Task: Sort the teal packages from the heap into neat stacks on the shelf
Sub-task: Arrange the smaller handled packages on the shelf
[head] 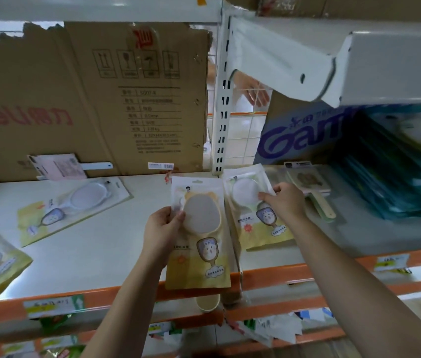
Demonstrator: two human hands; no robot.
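Yellow packets [199, 254], four: one pinched by my left hand [161, 229], one on the shelf [101, 254] gripped by my right hand [285, 201], two lying left. Teal packages [397, 182] heaped right, uncountable.

Left hand [162, 229] round yellow package [200, 244], right hand [284, 200] on second package [254, 220]; probably teal stack [395, 177].

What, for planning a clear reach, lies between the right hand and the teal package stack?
In the head view, one packaged hand mirror with a pale handle lies on the shelf between the right hand and the teal packages.
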